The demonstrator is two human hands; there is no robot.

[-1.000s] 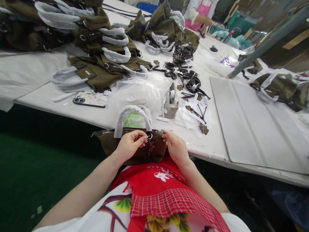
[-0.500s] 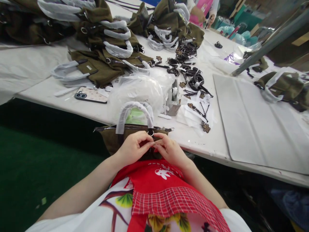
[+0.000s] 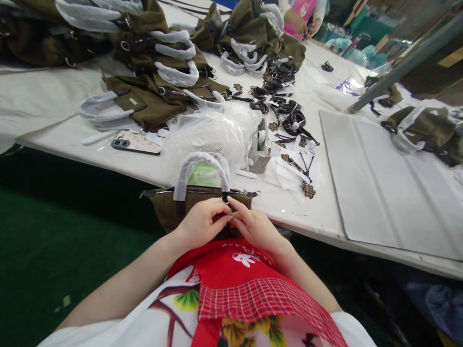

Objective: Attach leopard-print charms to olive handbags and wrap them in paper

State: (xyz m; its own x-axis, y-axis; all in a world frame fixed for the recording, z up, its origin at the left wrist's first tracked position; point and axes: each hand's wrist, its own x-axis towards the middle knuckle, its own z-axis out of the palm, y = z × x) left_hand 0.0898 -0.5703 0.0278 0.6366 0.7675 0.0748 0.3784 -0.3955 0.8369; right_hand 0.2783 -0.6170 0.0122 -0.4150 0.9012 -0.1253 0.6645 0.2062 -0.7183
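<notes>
Though contact unclear, bag (image 3: 193, 196) just behind fingers (image 3: 219, 208).

Bag workshop, long white table (image 3: 275, 202), heaps of matching olive bags (image 3: 144, 21) with wrapped handles (image 3: 83, 24), loose black straps (image 3: 296, 120) and flower charms (image 3: 308, 191), person (image 3: 297, 20) in pink apron (image 3: 304, 6) across the table.

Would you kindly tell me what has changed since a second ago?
The right hand has moved inward from the right end of the olive bag to meet the left hand near the foot of the wrapped handle. The charm visible there earlier is now hidden behind the hands; whether anything was let go is unclear. The phone and piled bags stayed put.
</notes>
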